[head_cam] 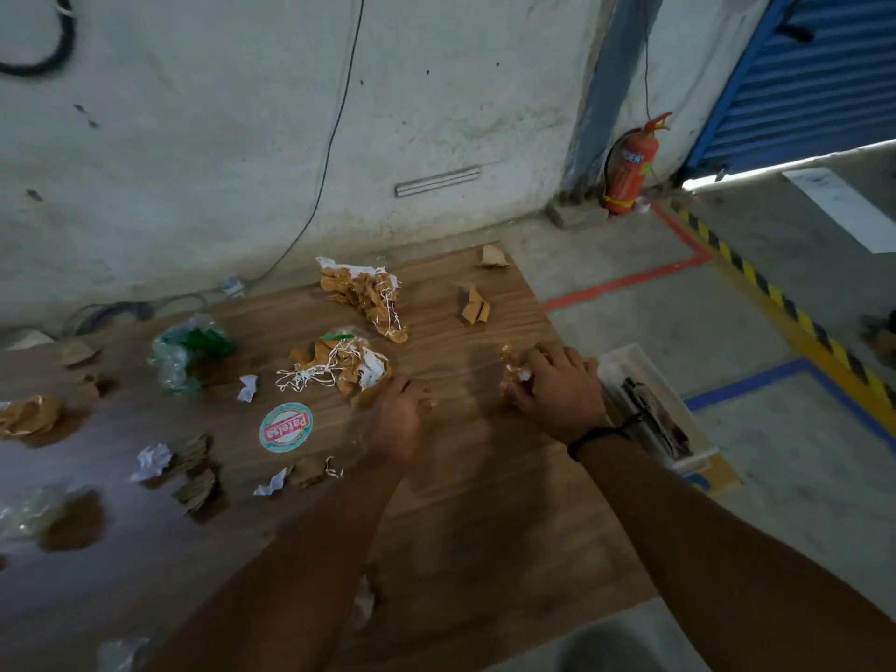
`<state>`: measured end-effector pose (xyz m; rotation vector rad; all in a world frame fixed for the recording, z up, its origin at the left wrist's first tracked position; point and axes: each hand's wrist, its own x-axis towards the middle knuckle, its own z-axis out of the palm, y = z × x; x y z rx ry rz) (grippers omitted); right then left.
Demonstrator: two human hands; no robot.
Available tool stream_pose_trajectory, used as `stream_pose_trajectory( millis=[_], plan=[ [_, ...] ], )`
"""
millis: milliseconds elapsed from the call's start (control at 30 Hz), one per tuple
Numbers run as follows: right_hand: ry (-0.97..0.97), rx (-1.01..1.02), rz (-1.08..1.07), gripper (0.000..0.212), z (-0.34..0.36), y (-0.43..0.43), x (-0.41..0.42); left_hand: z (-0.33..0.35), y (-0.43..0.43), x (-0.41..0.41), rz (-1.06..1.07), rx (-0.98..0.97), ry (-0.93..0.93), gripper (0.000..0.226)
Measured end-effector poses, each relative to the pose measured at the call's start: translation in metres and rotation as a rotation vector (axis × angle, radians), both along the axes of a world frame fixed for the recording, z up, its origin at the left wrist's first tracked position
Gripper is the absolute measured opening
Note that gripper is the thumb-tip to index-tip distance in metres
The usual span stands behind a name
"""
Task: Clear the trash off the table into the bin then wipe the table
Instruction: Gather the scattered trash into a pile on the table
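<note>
Brown crumpled paper with a bit of white forms a wad (514, 368) gripped in the curled fingers of the right hand (557, 390). It sits at the right edge of the table (485, 502), just beside the white bin (625, 356) on the floor below that edge. The left hand (402, 409) curls its fingers on the near edge of a pile of brown paper and string (339, 363).

The clearing step looks to be at an early stage. A second pile (363, 293), a plastic bag (189, 351), a round label (286, 427) and many scraps lie across the wood, and wiping is not yet begun. The next move probably calls for carrying the wad over the rim and letting go, then gathering the stringy pile whole so no loose strands trail.
</note>
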<state>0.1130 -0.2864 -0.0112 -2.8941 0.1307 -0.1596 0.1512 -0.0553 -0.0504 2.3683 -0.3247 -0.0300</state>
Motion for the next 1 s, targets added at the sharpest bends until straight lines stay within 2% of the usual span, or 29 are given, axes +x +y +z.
stream_pose_trajectory(
  millis=[67, 200, 367, 500, 600, 733, 900, 1000],
  plan=[
    [0.049, 0.013, 0.010, 0.060, -0.005, 0.003, -0.001, -0.013, 0.000, 0.002, -0.023, 0.100, -0.013, 0.027],
    [0.151, -0.009, -0.012, 0.078, -0.014, 0.010, -0.008, -0.020, 0.004, -0.010, 0.007, 0.280, -0.107, 0.028],
    [0.084, -0.004, -0.053, 0.057, -0.030, 0.016, -0.006, -0.024, 0.006, -0.014, -0.006, 0.298, -0.152, 0.034],
    [0.125, 0.045, -0.055, 0.049, -0.022, 0.016, 0.005, -0.021, 0.002, -0.005, 0.006, 0.179, -0.055, 0.034],
    [0.144, 0.169, -0.029, 0.049, -0.019, 0.024, 0.005, -0.009, 0.005, -0.001, 0.195, 0.019, 0.132, 0.033],
    [0.028, 0.342, 0.080, 0.046, -0.007, 0.066, -0.001, 0.019, 0.019, -0.010, 0.373, -0.295, 0.274, 0.020],
    [-0.034, 0.537, 0.285, 0.048, 0.026, 0.142, 0.009, 0.068, 0.069, -0.026, 0.469, -0.474, 0.120, 0.021],
    [-0.005, 0.607, 0.383, 0.052, 0.042, 0.195, 0.010, 0.080, 0.117, -0.041, 0.544, -0.449, 0.030, 0.027]
  ],
)
